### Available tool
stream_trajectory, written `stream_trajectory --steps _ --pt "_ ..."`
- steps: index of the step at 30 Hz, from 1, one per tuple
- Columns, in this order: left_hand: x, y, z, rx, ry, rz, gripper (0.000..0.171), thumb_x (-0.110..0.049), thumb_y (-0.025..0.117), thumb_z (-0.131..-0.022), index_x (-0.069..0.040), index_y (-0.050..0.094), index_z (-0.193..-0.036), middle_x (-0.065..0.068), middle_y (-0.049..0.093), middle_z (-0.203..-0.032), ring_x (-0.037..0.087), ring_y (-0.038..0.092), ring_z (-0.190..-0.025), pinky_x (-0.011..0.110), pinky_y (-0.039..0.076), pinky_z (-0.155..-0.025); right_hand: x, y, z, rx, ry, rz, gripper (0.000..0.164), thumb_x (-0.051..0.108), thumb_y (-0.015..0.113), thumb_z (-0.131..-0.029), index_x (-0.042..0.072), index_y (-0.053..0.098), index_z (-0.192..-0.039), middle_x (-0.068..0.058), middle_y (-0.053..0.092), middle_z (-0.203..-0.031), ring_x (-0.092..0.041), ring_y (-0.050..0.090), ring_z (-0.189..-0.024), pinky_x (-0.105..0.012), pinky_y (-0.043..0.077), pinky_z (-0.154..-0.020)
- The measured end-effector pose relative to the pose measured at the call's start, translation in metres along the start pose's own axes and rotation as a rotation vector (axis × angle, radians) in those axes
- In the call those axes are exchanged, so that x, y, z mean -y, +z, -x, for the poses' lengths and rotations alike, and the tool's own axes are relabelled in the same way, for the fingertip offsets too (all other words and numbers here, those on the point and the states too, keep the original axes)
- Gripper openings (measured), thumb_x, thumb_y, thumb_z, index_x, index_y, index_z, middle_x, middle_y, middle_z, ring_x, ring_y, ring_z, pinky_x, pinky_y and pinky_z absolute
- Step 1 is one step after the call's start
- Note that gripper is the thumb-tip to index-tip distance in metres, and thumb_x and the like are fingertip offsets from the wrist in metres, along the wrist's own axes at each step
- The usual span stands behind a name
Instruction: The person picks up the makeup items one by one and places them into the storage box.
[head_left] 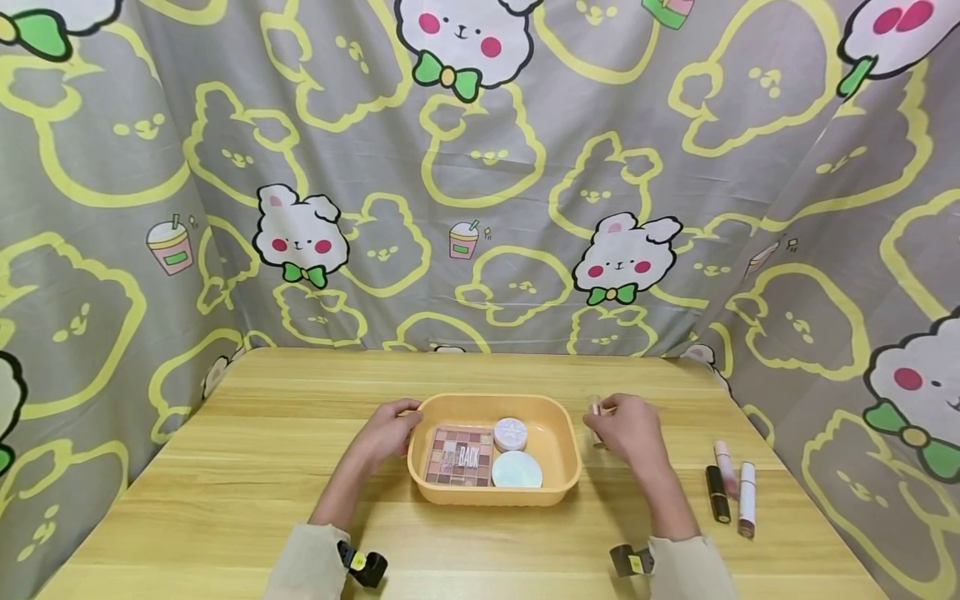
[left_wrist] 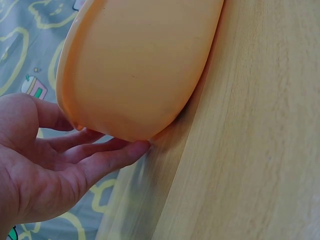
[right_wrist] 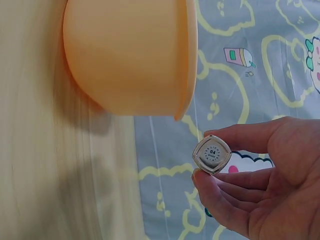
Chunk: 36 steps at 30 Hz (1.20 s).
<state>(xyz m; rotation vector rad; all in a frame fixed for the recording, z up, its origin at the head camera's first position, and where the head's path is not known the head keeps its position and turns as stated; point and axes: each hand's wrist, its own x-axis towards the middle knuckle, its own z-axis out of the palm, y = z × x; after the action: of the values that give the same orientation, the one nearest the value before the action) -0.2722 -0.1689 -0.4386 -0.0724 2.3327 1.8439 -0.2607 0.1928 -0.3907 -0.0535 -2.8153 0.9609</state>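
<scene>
A yellow-orange plastic basket point(head_left: 495, 497) stands on the table. My left hand point(head_left: 386, 431) holds its left end; in the left wrist view the thumb reaches over the rim and the other fingers lie against the outer wall. Inside are an eyeshadow palette point(head_left: 459, 457), a small round jar point(head_left: 511, 434) and a pale round compact point(head_left: 517, 471). Just right of the basket, my right hand point(head_left: 626, 429) pinches a slim lip gloss tube point(right_wrist: 212, 154) between thumb and fingers. Its squarish end, marked 04, faces the wrist camera. The fingers cover part of the tube.
Near the table's right edge lie a black tube point(head_left: 717, 493), a pink tube point(head_left: 725, 467) and a white-capped tube point(head_left: 747, 498). A patterned curtain point(head_left: 465, 208) encloses the wooden table point(head_left: 247, 467) at the back and sides.
</scene>
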Motion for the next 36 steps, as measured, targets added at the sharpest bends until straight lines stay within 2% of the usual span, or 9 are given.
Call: stream_trajectory --steps 5,15,23,31,36 --pt "0.000 -0.001 -0.001 0.010 0.000 0.005 0.035 -0.014 0.047 -0.106 0.003 0.058 -0.134 0.023 0.065 -0.117 0.025 0.067 -0.099 0.036 0.060 -0.077 0.008 0.002 0.002 0.000 -0.006 -0.019 0.038 0.019 0.072 -0.083 -0.009 0.071 -0.108 -0.017 0.076 -0.086 -0.019 0.070 -0.068 -0.036 0.056 -0.062" --pt "0.000 0.000 -0.001 -0.009 -0.009 -0.007 0.035 -0.015 0.048 -0.105 0.001 0.059 -0.134 0.021 0.066 -0.114 0.023 0.066 -0.097 0.037 0.060 -0.076 0.024 0.013 0.006 0.009 0.008 -0.067 0.036 0.018 0.075 -0.084 -0.007 0.071 -0.109 -0.018 0.075 -0.091 -0.018 0.069 -0.071 -0.028 0.054 -0.056" --pt "-0.001 0.000 0.001 -0.006 -0.007 -0.022 0.035 -0.015 0.048 -0.105 0.001 0.058 -0.135 0.021 0.066 -0.117 0.023 0.067 -0.098 0.038 0.061 -0.078 0.031 0.024 0.008 0.007 -0.004 -0.111 0.034 0.015 0.075 -0.084 -0.009 0.071 -0.108 -0.017 0.075 -0.086 -0.015 0.069 -0.061 -0.026 0.054 -0.052" --pt "-0.001 -0.001 0.000 -0.002 -0.007 -0.028 0.035 -0.016 0.048 -0.105 0.000 0.059 -0.135 0.021 0.066 -0.115 0.024 0.067 -0.098 0.038 0.060 -0.077 0.038 0.032 0.013 0.054 0.014 -0.216 0.039 0.012 0.075 -0.085 -0.010 0.067 -0.117 -0.019 0.073 -0.089 -0.025 0.072 -0.058 -0.028 0.054 -0.045" --pt "-0.001 -0.001 0.001 0.001 -0.002 -0.023 0.036 -0.016 0.048 -0.105 0.001 0.059 -0.135 0.022 0.066 -0.114 0.024 0.067 -0.097 0.038 0.060 -0.076 0.041 0.037 0.015 0.070 -0.006 -0.193 0.040 0.013 0.078 -0.086 -0.008 0.067 -0.118 -0.016 0.073 -0.086 -0.020 0.069 -0.056 -0.027 0.054 -0.046"
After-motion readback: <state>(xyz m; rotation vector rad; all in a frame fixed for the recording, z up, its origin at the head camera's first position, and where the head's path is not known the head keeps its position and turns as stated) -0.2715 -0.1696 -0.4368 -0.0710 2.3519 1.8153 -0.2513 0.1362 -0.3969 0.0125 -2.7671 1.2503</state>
